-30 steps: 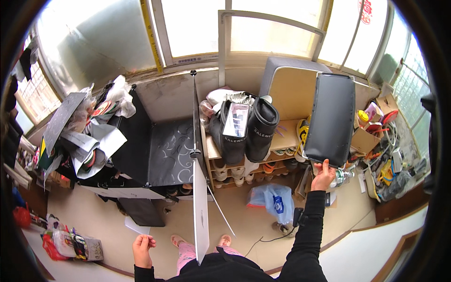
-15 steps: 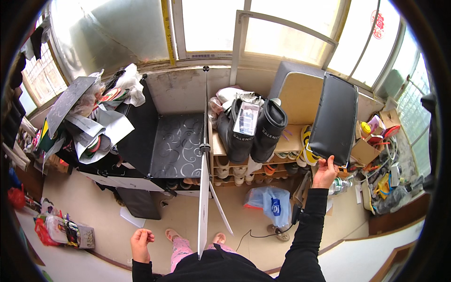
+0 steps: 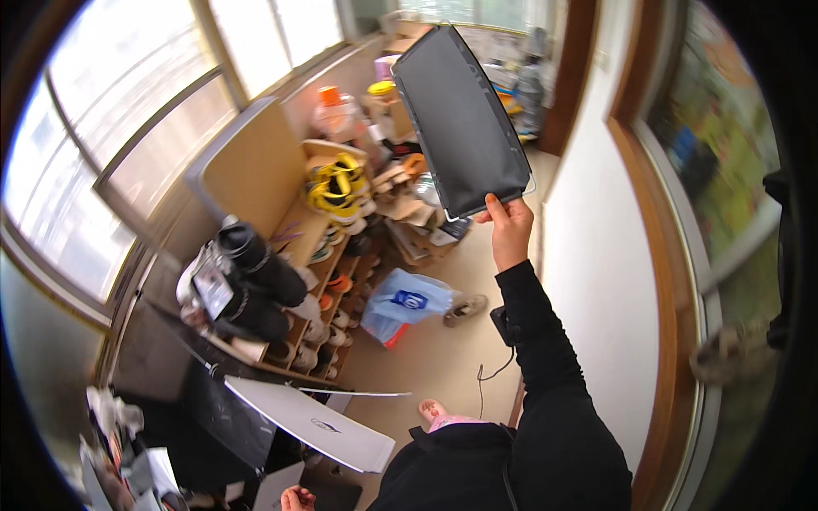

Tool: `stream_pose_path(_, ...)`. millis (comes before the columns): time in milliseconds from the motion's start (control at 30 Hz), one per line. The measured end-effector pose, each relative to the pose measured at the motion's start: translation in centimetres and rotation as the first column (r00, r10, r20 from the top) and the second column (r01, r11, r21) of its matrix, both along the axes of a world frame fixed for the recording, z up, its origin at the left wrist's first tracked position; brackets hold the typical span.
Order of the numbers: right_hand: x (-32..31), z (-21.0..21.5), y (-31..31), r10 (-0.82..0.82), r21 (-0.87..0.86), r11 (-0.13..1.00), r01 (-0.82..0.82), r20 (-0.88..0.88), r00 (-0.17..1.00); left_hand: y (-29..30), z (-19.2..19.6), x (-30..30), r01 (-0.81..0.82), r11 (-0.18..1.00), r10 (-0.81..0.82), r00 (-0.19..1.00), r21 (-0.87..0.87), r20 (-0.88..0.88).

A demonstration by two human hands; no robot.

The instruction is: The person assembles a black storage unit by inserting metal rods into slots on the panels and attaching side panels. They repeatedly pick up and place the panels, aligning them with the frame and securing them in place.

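My right hand grips the lower edge of a black rectangular panel with thin wire at its rim. The arm is stretched forward and the panel is held up, tilted, beyond the shoe rack. My left hand shows only in part at the bottom edge, its fingers curled with nothing visible in them. Nearest to it is a white panel, which stands out from a black cube storage unit.
A wooden shoe rack holds many shoes, with black boots on top. Yellow-and-black shoes sit farther along. A blue plastic bag and a shoe lie on the floor. A white wall runs along the right.
My view has turned to the right. The black panel, upright by the rack before, is now raised farther off toward the wall in my right hand. My left hand is now near the lower edge.
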State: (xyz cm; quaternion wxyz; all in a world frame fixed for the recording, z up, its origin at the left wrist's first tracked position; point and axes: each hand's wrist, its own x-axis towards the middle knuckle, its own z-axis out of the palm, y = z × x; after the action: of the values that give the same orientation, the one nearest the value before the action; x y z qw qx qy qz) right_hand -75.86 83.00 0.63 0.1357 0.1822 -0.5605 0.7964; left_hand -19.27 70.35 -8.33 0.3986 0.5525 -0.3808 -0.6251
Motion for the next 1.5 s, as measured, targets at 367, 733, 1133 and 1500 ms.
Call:
stream_pose_path(367, 4.1, 5.3, 26.4, -0.630, 0.255, 0.733, 0.631, -0.094, 0.771, -2.6, -0.3, 4.0, 0.271, 0.962, -0.272, 0.962, -0.039, -0.030)
stream_pose_path(733, -2.0, 5.5, 44.0, -0.853, 0.451, 0.451, 0.770, -0.037, 0.521, -2.4, -0.9, 4.7, 0.211, 0.976, -0.213, 0.976, -0.053, -0.037)
stream_pose_path(1133, -16.7, -0.8, 56.7, -0.690, 0.841, -0.109, 0.530, -0.448, 0.569, -3.8, -4.1, 3.7, 0.194, 0.980, -0.198, 0.976, -0.045, -0.094)
stream_pose_path(1500, -18.4, -6.5, 35.8, -0.486, 0.852, -0.158, 0.498, -0.506, 0.712, -1.3, -8.0, 7.1, 0.147, 0.987, -0.138, 0.983, 0.068, -0.118)
